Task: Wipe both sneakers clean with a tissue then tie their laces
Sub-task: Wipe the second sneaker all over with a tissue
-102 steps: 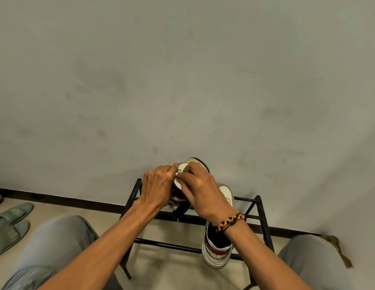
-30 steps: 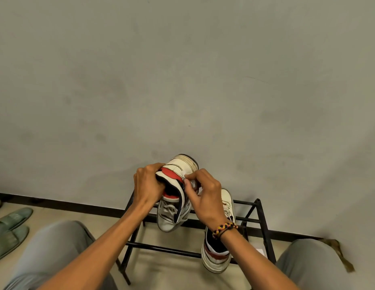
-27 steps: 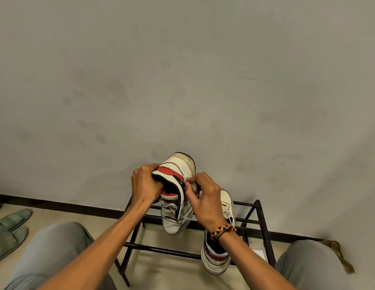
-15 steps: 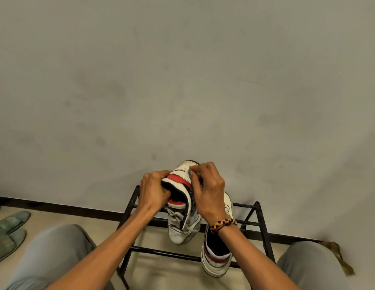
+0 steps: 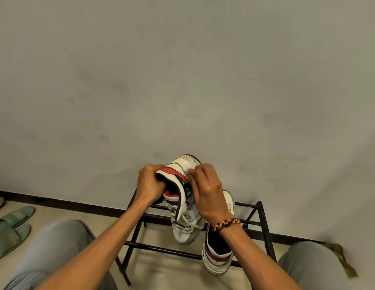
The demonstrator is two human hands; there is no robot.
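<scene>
Held sneaker (image 5: 187, 206) in left hand (image 5: 151, 185), tissue (image 5: 191, 165) under right hand (image 5: 207, 191)

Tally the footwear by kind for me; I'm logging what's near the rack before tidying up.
Sneakers: 2, one held, one on the rack
Green slippers: 2, on the floor at left
Total: 4. Something at the far left edge may be more footwear, too cropped to tell.

The right hand (image 5: 207, 191) hides most of the tissue (image 5: 192, 165) and sneaker's (image 5: 185, 206) side.
</scene>
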